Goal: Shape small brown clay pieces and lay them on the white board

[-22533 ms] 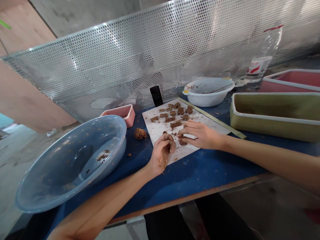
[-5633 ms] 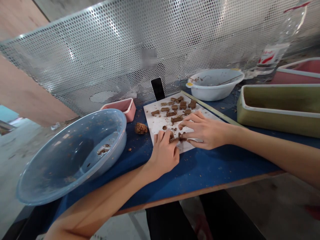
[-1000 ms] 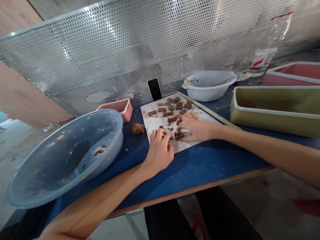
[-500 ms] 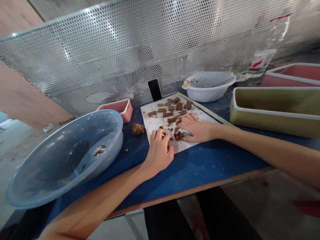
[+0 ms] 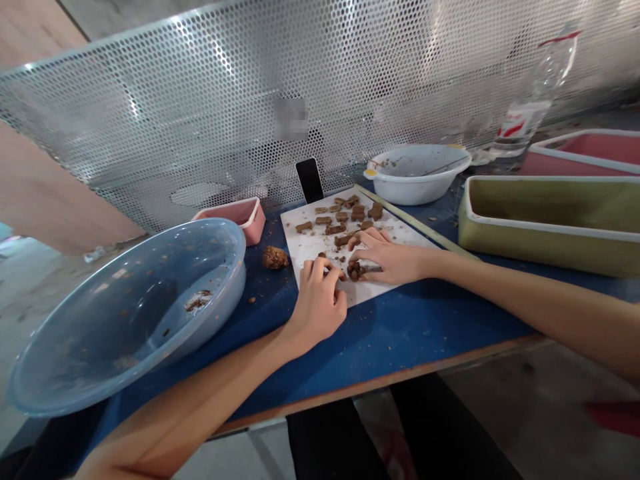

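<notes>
On a white sheet (image 5: 303,248) lie several small brown, clay-like pieces (image 5: 335,229), some bone-shaped, with loose crumbs among them. My left hand (image 5: 321,300) rests at the sheet's near left edge, fingers curled down over a brown bit that is mostly hidden. To its right, my right hand (image 5: 395,259) lies low over the sheet. Its thumb and fingers curve around a cluster of small brown lumps (image 5: 355,269), touching it. A larger rough brown lump (image 5: 275,257) sits on the blue table, left of the sheet.
A big blue basin (image 5: 150,313) stands at left, a pink tray (image 5: 254,223) behind it. A phone (image 5: 309,180) leans on the perforated metal screen (image 5: 240,100). Rightward are a pale strip (image 5: 415,223), white basin (image 5: 417,190), green planter box (image 5: 545,243), pink box (image 5: 575,163) and plastic bottle (image 5: 525,113).
My right hand has shifted very slightly left, its fingers drawing in around the small lumps. My left hand stays where it was.
</notes>
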`<state>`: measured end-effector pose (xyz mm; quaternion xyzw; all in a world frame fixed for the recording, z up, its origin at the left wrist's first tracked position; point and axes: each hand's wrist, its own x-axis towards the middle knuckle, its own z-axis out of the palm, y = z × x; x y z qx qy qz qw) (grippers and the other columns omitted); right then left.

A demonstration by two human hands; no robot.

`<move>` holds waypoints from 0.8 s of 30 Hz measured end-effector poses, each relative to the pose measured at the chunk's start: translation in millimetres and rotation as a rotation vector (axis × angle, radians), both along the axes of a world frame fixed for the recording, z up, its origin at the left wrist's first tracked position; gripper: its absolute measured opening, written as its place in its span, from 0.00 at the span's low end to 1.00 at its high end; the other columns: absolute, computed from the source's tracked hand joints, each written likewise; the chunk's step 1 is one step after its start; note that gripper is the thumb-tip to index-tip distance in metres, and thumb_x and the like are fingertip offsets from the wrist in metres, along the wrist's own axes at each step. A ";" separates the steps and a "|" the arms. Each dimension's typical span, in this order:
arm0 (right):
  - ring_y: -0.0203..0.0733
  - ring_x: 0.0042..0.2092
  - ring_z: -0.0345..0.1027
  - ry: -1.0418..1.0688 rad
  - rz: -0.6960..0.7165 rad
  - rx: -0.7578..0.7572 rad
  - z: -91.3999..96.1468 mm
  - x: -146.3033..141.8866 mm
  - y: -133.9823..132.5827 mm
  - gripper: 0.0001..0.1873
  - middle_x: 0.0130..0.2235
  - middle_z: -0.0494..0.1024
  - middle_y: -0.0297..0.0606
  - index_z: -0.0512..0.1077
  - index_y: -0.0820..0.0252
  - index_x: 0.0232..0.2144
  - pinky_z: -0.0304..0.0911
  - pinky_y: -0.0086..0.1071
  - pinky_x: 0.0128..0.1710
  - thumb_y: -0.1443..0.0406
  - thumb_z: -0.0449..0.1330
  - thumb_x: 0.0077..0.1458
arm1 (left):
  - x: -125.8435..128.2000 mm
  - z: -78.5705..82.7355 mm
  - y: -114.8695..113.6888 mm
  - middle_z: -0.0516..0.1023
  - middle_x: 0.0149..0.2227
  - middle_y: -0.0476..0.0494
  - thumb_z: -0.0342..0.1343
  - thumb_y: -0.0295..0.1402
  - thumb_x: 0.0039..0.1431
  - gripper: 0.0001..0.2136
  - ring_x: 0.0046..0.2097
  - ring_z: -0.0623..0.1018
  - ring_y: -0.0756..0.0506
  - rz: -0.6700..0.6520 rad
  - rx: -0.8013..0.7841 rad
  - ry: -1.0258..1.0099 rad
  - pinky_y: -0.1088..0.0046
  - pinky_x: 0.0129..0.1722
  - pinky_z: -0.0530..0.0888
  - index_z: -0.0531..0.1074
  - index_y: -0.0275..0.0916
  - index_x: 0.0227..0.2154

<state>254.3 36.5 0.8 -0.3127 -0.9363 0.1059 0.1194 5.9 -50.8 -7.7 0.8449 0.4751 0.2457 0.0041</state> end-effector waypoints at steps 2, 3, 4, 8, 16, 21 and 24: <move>0.67 0.69 0.56 -0.006 0.002 -0.010 2.0 -0.3 0.0 0.19 0.66 0.66 0.52 0.79 0.52 0.53 0.51 0.69 0.72 0.49 0.58 0.72 | 0.0 0.1 0.1 0.71 0.52 0.35 0.54 0.19 0.62 0.12 0.56 0.69 0.34 -0.003 -0.009 -0.009 0.46 0.62 0.74 0.75 0.39 0.43; 0.68 0.69 0.57 -0.009 0.004 -0.012 3.1 -0.4 0.1 0.18 0.66 0.66 0.52 0.79 0.51 0.53 0.52 0.70 0.72 0.50 0.58 0.72 | 0.0 0.2 0.1 0.71 0.52 0.35 0.54 0.19 0.62 0.12 0.56 0.69 0.34 -0.003 -0.011 -0.012 0.46 0.62 0.74 0.75 0.39 0.43; 0.68 0.68 0.57 -0.010 0.006 -0.012 4.1 -0.6 0.3 0.18 0.66 0.66 0.52 0.78 0.51 0.53 0.53 0.69 0.71 0.50 0.58 0.72 | 0.0 0.5 0.1 0.70 0.52 0.35 0.54 0.19 0.62 0.12 0.56 0.69 0.34 -0.003 -0.011 -0.013 0.46 0.62 0.74 0.75 0.39 0.43; 0.68 0.69 0.57 -0.016 0.020 -0.002 6.9 -0.7 2.2 0.15 0.67 0.67 0.51 0.78 0.50 0.52 0.54 0.69 0.71 0.54 0.58 0.71 | 0.0 1.3 0.3 0.70 0.52 0.34 0.54 0.19 0.62 0.12 0.56 0.69 0.33 -0.002 -0.005 -0.001 0.46 0.62 0.74 0.75 0.39 0.43; 0.70 0.72 0.54 -0.035 -0.009 0.023 7.2 3.6 10.7 0.29 0.67 0.66 0.54 0.69 0.53 0.68 0.55 0.68 0.70 0.58 0.60 0.66 | -1.1 0.4 0.8 0.70 0.51 0.35 0.54 0.19 0.62 0.11 0.56 0.69 0.33 -0.002 0.003 0.004 0.47 0.62 0.74 0.76 0.38 0.43; 0.69 0.71 0.55 -0.036 0.038 0.130 1.1 5.2 17.5 0.28 0.68 0.66 0.55 0.69 0.53 0.68 0.57 0.66 0.68 0.62 0.57 0.68 | -1.7 0.0 0.5 0.70 0.51 0.35 0.54 0.19 0.63 0.11 0.55 0.68 0.34 -0.013 0.008 0.003 0.47 0.62 0.74 0.76 0.38 0.43; 0.70 0.69 0.56 -0.044 -0.005 0.194 -0.9 3.9 19.7 0.28 0.68 0.66 0.56 0.69 0.53 0.68 0.59 0.67 0.67 0.63 0.58 0.67 | -1.8 0.2 0.7 0.70 0.52 0.35 0.54 0.19 0.64 0.12 0.56 0.68 0.34 -0.027 0.005 -0.002 0.47 0.62 0.74 0.78 0.38 0.43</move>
